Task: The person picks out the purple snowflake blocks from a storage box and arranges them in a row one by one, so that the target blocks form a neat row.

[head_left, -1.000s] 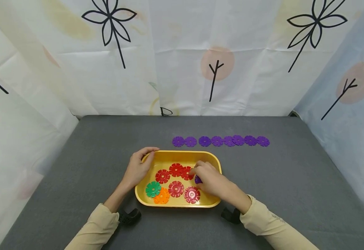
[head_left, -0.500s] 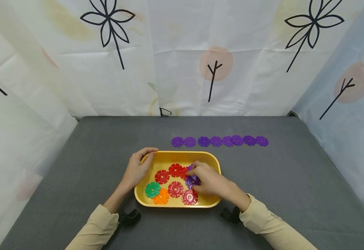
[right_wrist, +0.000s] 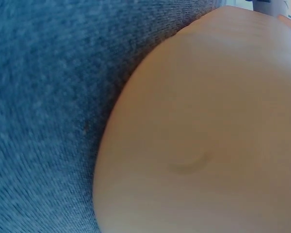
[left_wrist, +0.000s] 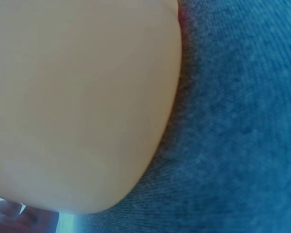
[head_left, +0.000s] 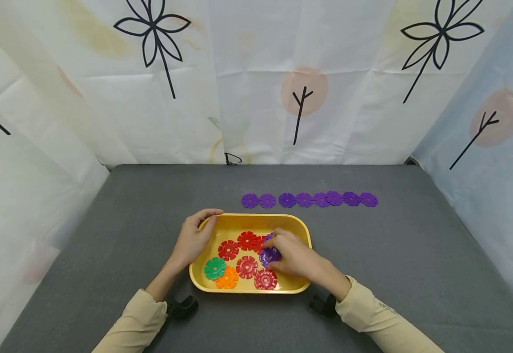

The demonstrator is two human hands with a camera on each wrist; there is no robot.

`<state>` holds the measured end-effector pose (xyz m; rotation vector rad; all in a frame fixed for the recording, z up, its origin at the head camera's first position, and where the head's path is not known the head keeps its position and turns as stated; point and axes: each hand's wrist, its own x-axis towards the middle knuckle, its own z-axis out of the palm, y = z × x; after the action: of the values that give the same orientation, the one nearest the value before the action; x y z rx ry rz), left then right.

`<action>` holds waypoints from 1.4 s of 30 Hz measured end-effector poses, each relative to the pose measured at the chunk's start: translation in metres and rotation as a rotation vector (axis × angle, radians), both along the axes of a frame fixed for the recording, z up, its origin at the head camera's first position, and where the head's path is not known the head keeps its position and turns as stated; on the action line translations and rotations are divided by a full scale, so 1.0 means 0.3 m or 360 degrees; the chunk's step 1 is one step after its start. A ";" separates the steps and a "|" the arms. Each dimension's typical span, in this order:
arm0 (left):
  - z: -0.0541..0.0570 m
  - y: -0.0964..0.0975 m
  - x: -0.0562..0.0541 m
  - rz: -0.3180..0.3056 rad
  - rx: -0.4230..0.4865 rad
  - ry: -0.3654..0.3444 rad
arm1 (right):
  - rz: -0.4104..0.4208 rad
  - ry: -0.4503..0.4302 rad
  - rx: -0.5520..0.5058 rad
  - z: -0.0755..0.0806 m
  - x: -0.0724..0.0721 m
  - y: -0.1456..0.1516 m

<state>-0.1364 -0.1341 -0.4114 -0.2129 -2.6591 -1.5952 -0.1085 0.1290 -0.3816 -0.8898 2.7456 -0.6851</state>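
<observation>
In the head view a yellow tray (head_left: 251, 290) holds several notched flower-shaped plastic discs. My left hand (head_left: 196, 237) grips the tray's far left corner, thumb at the rim and fingers along the outside. Inside the tray, toward its right end, my right hand (head_left: 295, 253) pinches a purple disc (head_left: 269, 256) between thumb and fingers. Another purple disc (head_left: 268, 237) shows partly behind those fingers. Red discs (head_left: 228, 250), a green disc (head_left: 215, 268) and an orange disc (head_left: 227, 278) lie to the left. Both wrist views show mostly bare skin and the cloth, no fingers at work.
Beyond the tray, several purple discs (head_left: 305, 199) form a row on the grey cloth-covered table (head_left: 159, 191), some overlapping. Black wrist straps (head_left: 183, 307) hang by both wrists. A patterned white curtain (head_left: 252, 98) rises behind the table's far edge.
My right hand has shifted slightly left, and more of the purple discs shows at its fingers. The lower right red disc has slid a little left. My left hand stays at the tray.
</observation>
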 end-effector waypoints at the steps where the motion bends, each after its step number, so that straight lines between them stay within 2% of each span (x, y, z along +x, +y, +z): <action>1: -0.001 0.000 0.000 -0.0001 0.0003 0.0000 | 0.0001 0.0006 0.0001 -0.002 0.000 0.001; 5: -0.004 -0.001 0.000 -0.0006 0.0018 0.0001 | 0.0006 -0.0008 -0.0007 -0.005 -0.002 0.003; 13: -0.007 -0.001 -0.005 -0.0006 0.0016 -0.0004 | 0.0009 -0.0139 -0.0009 0.007 -0.007 0.003; 24: 0.000 -0.001 -0.004 -0.0006 0.0023 0.0002 | 0.0032 -0.0195 -0.0064 -0.002 -0.018 0.006; 35: 0.000 -0.001 -0.004 -0.0002 0.0015 -0.0004 | 0.0064 -0.0074 -0.0112 -0.011 -0.013 -0.001; 42: -0.001 0.001 -0.002 -0.0003 0.0019 -0.0014 | 0.0072 -0.0077 -0.0264 0.005 -0.005 0.011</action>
<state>-0.1369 -0.1339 -0.4116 -0.2089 -2.6562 -1.6158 -0.1100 0.1323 -0.3802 -0.9519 2.6482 -0.9244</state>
